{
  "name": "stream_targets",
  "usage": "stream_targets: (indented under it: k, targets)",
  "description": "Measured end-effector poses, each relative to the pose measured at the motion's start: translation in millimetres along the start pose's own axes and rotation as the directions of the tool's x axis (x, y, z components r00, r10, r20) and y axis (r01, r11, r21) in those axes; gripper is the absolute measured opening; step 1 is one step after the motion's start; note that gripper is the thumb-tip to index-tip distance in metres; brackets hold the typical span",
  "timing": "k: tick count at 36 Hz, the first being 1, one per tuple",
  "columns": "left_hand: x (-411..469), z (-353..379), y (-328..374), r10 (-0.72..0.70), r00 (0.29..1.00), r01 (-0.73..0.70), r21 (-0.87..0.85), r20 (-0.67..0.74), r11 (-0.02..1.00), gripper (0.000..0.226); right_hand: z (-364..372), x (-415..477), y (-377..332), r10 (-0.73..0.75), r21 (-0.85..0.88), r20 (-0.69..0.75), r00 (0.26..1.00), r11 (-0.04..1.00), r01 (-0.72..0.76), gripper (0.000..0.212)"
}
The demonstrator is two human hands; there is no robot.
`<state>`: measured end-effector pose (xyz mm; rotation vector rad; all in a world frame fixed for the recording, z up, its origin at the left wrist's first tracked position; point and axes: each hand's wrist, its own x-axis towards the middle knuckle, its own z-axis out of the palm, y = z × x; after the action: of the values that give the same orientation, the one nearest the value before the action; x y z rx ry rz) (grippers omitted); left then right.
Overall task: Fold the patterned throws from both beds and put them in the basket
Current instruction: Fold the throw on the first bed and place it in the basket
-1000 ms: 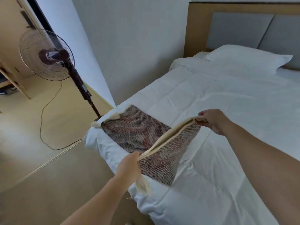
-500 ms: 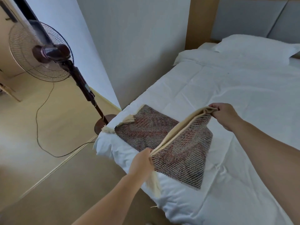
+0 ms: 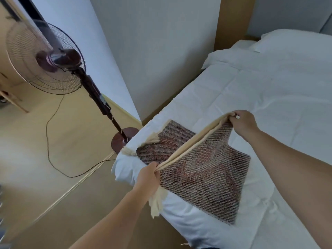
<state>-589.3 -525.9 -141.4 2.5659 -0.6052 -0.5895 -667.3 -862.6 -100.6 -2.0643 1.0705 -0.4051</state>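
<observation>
A patterned throw (image 3: 206, 169), woven in dark red and grey with a cream border and tassels, lies partly folded on the near corner of the white bed (image 3: 269, 97). My left hand (image 3: 149, 177) grips the near end of its raised cream edge. Farther up the bed, my right hand (image 3: 242, 123) pinches the far end of the same edge. Between the hands the edge is pulled taut above the bed, with the rest of the throw draped down on either side. No basket is in view.
A dark red standing fan (image 3: 53, 60) stands on the wooden floor left of the bed, its base (image 3: 124, 139) close to the bed corner and its cord (image 3: 53, 141) trailing across the floor. A white wall corner (image 3: 143, 69) and a pillow (image 3: 296, 44) lie beyond.
Both hands kept their grip and carried the raised edge of the throw farther toward the right and up the bed. The view shifted closer to the bed corner.
</observation>
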Motion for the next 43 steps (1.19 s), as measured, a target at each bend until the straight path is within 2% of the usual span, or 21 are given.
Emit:
stream_targets:
  k: [13,19,23,31,37,43]
  targets:
    - [107.7,-30.9,-49.4,-0.041,0.999,0.04,0.084,0.013,0.996,0.015,94.5,88.2,-41.7,0.024,-0.037,0.057,0.998,0.999,-0.022,0.022]
    - [188.1,-29.2,-98.1,-0.05,0.984,0.043,0.047,0.169,0.998,0.018,169.3,131.8,-51.0,0.082,-0.11,0.016,0.997,0.991,-0.08,0.019]
    - [236.2,-25.6,-128.5,-0.046,0.957,0.038,0.035,0.287,0.999,0.029,226.0,162.8,-51.9,0.142,-0.164,0.009,0.99,0.977,-0.138,0.022]
    - [308.5,10.7,-191.3,-0.097,0.885,0.111,-0.003,0.456,0.994,0.022,339.0,213.1,-32.5,0.233,-0.238,0.053,0.971,0.947,-0.215,0.022]
    - [341.3,36.9,-227.7,-0.143,0.861,0.166,-0.004,0.488,0.986,0.022,395.2,238.0,-15.6,0.258,-0.298,0.074,0.963,0.928,-0.225,0.021]
    - [357.9,49.7,-246.4,-0.135,0.854,0.153,0.006,0.503,0.988,0.021,426.5,250.2,-3.1,0.325,-0.337,0.048,0.944,0.895,-0.291,0.018]
